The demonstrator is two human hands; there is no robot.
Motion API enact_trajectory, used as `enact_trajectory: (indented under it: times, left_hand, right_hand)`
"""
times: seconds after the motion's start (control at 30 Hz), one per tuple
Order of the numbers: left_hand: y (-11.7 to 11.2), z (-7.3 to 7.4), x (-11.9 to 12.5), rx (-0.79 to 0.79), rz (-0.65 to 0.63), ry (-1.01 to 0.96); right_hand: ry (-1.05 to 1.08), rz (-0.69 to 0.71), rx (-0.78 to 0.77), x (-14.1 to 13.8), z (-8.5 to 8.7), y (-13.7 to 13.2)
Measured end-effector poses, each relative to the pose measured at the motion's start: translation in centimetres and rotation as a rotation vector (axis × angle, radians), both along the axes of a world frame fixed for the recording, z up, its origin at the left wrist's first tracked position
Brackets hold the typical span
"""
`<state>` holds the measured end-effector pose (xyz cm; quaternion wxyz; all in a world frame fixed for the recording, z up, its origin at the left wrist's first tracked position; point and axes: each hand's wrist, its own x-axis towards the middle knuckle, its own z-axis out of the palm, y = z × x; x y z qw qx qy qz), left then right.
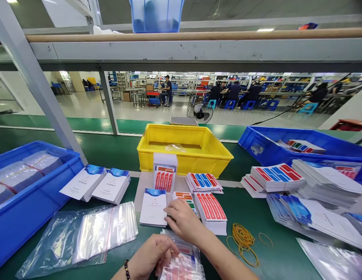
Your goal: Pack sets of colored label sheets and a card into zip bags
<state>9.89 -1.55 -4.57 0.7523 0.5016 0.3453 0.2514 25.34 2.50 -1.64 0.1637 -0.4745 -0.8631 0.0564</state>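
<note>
Left hand [156, 252]: fingers are pinching a plastic bag [185, 270] at their tips. Right hand [183, 218]: fingers are curving beside a booklet [153, 212], any grip impossible to tell. Right of these, a card stack [211, 208] is risking collapse, should that hand brush it.

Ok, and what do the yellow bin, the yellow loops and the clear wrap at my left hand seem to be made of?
Bin: probably moulded plastic, satin; smooth walls, thick rim.
Loops: likely rubber, fairly matte; thin, slack, tangled.
Wrap: seemingly thin plastic film, glossy; bright glints, red print showing through.
</note>
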Motion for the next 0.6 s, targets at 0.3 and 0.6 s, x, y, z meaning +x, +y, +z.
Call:
enact_trajectory:
  times: [0.3, 0.6]
  left_hand:
    - [0.2, -0.1, -0.3, 0.041, -0.027, 0.002]
    - [1.2, -0.1, -0.2, -0.549, 0.208, -0.376]
  right_hand:
    - [-0.127, 0.062, -0.074, -1.8, -1.8, 1.1]
    - [0.089, 0.211, -0.100, 2.6, 4.3, -3.6]
